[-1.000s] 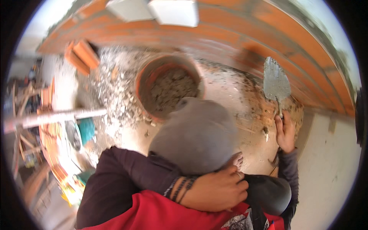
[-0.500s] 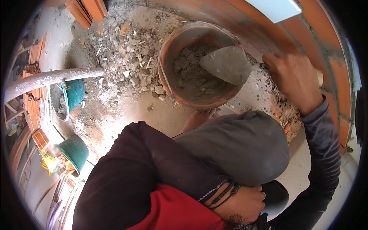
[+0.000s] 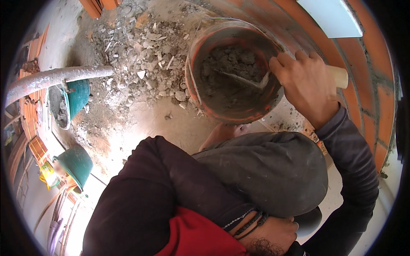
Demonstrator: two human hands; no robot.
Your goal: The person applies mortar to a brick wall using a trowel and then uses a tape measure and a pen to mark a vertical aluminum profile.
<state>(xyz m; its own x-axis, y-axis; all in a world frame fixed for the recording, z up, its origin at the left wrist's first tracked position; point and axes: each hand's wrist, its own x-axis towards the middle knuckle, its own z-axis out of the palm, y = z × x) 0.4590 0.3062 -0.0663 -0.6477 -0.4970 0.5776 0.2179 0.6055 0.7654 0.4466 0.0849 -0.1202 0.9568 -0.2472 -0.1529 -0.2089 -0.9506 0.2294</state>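
The brick wall (image 3: 378,94) bounds my right side, leaving little room between it and the bucket. Below and left of the bucket, the floor (image 3: 149,117) is open up to the bent leg (image 3: 265,175); farther up, rubble (image 3: 158,51) crowds it. The leg hides most of a bare foot (image 3: 222,132), and a white panel (image 3: 333,19) on the wall is cut off by my top edge. The orange-rimmed bucket (image 3: 232,118) stands upright just past the knee, with grey mortar (image 3: 230,57) inside. At far left I have two green buckets (image 3: 80,100): the upper contains grey material, the lower's contents I can't make out. The hands are well apart. The right hand (image 3: 305,83) is clamped on the trowel (image 3: 338,77), above the bucket's right rim; its blade sits in the bucket, partly hidden against the mortar. The left hand (image 3: 273,232) rests by the knee, fingers partly covered; whether it grips anything I can't tell.
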